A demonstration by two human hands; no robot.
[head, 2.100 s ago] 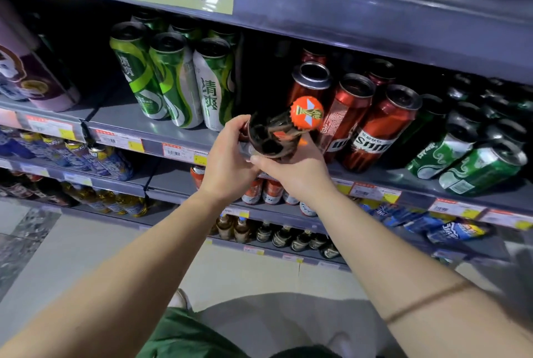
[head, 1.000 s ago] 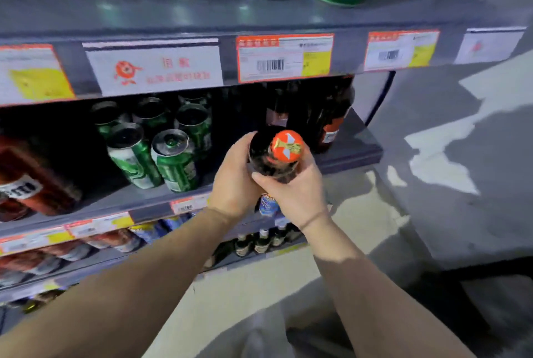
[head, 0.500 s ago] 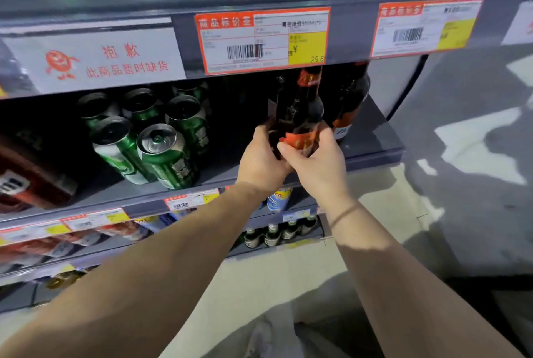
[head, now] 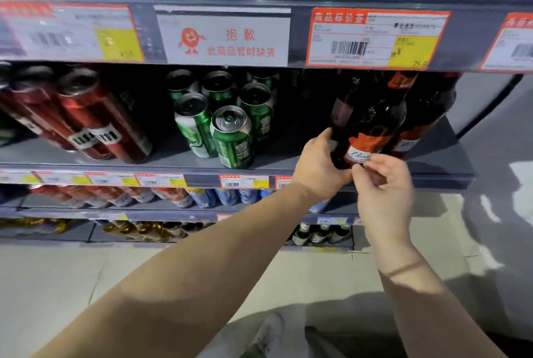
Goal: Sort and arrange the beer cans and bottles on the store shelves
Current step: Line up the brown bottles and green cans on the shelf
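Note:
A dark beer bottle (head: 364, 127) with an orange-red label stands at the right end of the grey middle shelf (head: 450, 155). My left hand (head: 320, 167) wraps its lower left side. My right hand (head: 383, 184) hangs just in front of its base, fingers curled and half apart, thumb and forefinger close to the label; whether they touch it is unclear. More dark bottles (head: 427, 109) stand right behind it. Green cans (head: 232, 137) stand left of the bottles, red cans (head: 95, 121) further left.
The shelf above carries price tags (head: 377, 39) and an out-of-stock sign (head: 223, 39) along its edge. Lower shelves hold red and blue cans (head: 202, 197) and small bottles (head: 320, 233). The shelf unit ends at the right; pale floor tiles (head: 86, 279) lie below.
The bottle was carried right along the aisle and stood upright on the shelf's right end. My right hand has since slipped back off its lower part; my left hand stays on it.

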